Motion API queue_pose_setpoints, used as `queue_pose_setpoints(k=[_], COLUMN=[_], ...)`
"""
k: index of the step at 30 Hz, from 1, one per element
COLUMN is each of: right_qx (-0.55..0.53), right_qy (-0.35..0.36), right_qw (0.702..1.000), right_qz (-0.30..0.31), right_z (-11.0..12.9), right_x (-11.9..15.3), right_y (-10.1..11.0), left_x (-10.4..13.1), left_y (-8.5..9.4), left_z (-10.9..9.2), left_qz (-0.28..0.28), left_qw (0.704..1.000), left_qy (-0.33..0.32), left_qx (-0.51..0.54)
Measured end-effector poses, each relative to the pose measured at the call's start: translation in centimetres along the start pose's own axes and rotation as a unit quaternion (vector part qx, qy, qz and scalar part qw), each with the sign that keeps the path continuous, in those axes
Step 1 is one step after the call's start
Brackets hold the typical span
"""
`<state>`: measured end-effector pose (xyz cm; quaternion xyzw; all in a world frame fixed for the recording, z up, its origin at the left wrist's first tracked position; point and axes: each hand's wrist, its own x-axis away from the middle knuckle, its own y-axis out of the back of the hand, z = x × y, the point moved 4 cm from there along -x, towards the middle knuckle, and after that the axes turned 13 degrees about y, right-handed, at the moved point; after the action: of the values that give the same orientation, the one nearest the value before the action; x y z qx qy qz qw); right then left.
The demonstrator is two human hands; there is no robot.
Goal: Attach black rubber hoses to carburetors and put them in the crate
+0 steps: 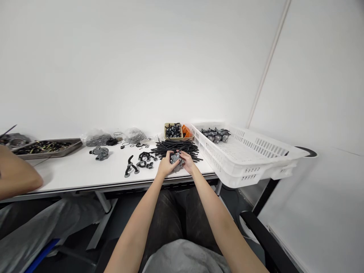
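Near the front edge of the table, a grey metal carburetor sits between my two hands. My left hand is closed around its left side, while my right hand grips it from the right with the fingers near its top. A short black piece shows at the top; the fingers partly hide how it is seated. Just behind my hands lies a pile of thin black rubber hoses. Several curved black tubes with grey ends are scattered to the left. Another grey carburetor rests farther left on the table.
On the right stands a large white plastic crate with several carburetors inside. A small parts box is by the wall. Bags of small parts and a metal tray lie leftward. Another person's arm reaches in at far left.
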<state>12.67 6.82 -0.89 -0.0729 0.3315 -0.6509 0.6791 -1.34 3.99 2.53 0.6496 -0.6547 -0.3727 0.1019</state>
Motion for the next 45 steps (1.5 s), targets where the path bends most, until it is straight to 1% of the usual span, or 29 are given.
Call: queue_pose_setpoints(k=[10,20,28,32,36,41,45], right_qx=[-0.005,-0.017,-0.016,-0.015,-0.014,-0.019,-0.019], right_qy=[-0.007,-0.017,0.000,0.000,-0.007,-0.036,-0.041], right_qw=[1.000,1.000,1.000,1.000,1.000,0.999,0.998], right_qz=[-0.002,0.007,-0.017,-0.018,-0.006,0.024,0.036], right_z=[-0.2,0.3,0.1,0.1,0.4,1.0,1.0], right_x=[0.0,0.3,0.3,0.3,0.5,0.8,0.8], right_y=[0.4,0.0,0.0,-0.2,-0.5,-0.6,-0.6], left_x=[0.0,0.1,0.2,0.2,0.2,0.2,0.2], left_y=[0.0,0.0,0.0,0.1,0.1,0.1,0.1], left_z=[0.0,-0.1,-0.2,-0.4,-0.5,-0.5,-0.5], left_qz=[0.001,-0.001,-0.004,-0.004,-0.006,-0.005,-0.003], left_qw=[1.000,1.000,1.000,1.000,1.000,1.000,1.000], left_qy=[-0.003,-0.002,-0.001,-0.003,-0.002,0.004,0.010], left_qx=[-0.003,-0.008,-0.013,-0.015,-0.017,-0.021,-0.024])
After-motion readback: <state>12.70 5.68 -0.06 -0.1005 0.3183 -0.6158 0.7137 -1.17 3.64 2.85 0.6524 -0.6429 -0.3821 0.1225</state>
